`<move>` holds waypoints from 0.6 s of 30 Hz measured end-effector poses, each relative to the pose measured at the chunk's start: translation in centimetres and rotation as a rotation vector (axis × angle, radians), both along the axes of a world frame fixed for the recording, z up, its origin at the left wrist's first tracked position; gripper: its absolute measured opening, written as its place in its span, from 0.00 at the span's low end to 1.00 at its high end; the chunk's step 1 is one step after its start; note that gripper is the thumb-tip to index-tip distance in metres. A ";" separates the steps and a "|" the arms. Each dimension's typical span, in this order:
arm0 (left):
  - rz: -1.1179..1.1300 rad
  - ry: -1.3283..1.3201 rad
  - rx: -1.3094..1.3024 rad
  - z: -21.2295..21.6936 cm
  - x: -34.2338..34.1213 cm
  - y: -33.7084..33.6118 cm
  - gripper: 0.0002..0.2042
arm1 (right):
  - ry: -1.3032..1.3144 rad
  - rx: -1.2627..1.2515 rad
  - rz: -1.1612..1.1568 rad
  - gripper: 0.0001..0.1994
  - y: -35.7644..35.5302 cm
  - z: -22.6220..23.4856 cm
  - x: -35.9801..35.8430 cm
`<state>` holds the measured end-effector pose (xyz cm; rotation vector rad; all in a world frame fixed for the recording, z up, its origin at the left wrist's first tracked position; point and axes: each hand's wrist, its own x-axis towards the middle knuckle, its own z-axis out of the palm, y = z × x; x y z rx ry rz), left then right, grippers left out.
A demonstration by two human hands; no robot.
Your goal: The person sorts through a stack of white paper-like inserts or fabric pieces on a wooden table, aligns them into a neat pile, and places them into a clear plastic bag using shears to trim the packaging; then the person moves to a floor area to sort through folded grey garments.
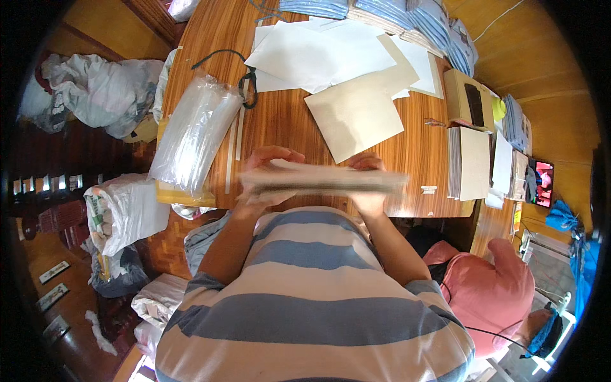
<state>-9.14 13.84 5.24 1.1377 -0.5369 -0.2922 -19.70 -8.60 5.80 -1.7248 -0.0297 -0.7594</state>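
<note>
Bundle [328, 181], pale and edge-on, is located above the front edge of the table [286, 124], directly before the striped shirt [312, 267]; its outline is blurred, and whether it consists of paper, card or cloth cannot be told. Left hand [254, 196] grasps the left end of the bundle, fingers over the far side, the lower part of the hand at the near side; right hand [369, 200] grasps the bundle toward its right end, fingers likewise at the far side; the right end of the bundle projects beyond the right hand.

Tan card [359, 124] lies on the table beyond the bundle, overlapping other sheets at its far side; white sheets [318, 54] lie spread behind it, loosely overlapped; blue packs [382, 13] are stacked at the far edge. Clear sleeves [197, 134] lie at the left side of the table; black cord [249, 86] lies at their upper right; pale strip [230, 162] lies just beside them, to the right.

Card stack [471, 164] is positioned at the right side of the table; box [458, 95] stands beyond it, with a black object [474, 99] against it; small pale piece [429, 190] lies to the left of the card stack.
</note>
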 end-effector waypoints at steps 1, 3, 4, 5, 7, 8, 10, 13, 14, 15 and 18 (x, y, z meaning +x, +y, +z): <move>-0.007 0.055 -0.048 -0.1 0.4 -0.1 0.30 | 0.004 -0.153 -0.067 0.25 -0.9 0.3 -0.2; -0.045 0.236 -0.130 -0.4 1.0 -0.6 0.26 | 0.103 -0.087 -0.067 0.26 -1.8 -0.2 -0.6; -0.039 0.203 -0.036 -1.6 0.9 -0.8 0.27 | 0.198 0.130 0.001 0.25 -2.0 -1.6 -1.2; -0.032 0.176 0.062 -3.1 0.4 -1.0 0.28 | 0.297 0.353 0.070 0.24 -1.7 -1.8 -1.5; 0.096 0.091 0.280 -4.0 -0.6 -1.8 0.31 | 0.533 0.348 -0.092 0.23 -1.2 -1.6 -1.5; 0.215 0.045 0.406 -3.1 -1.0 -2.7 0.33 | 0.569 0.357 -0.125 0.24 -1.4 -0.9 -0.5; 0.178 0.134 0.564 -1.0 -0.4 -3.3 0.31 | 0.603 0.267 -0.142 0.25 -1.9 1.4 0.6; 0.147 0.384 0.415 -1.1 0.0 -4.1 0.24 | 0.660 0.207 -0.026 0.27 -3.9 3.1 2.8; 0.168 0.462 0.355 -2.2 -0.2 -4.4 0.22 | 0.755 0.197 -0.028 0.27 -5.1 2.2 3.4; 0.202 0.518 0.401 -3.9 -0.7 -4.4 0.21 | 0.851 0.186 -0.027 0.28 -6.9 0.7 3.9; 0.245 0.670 0.433 -7.7 -1.1 -4.5 0.19 | 0.651 -0.208 -0.333 0.34 -13.5 -4.5 6.0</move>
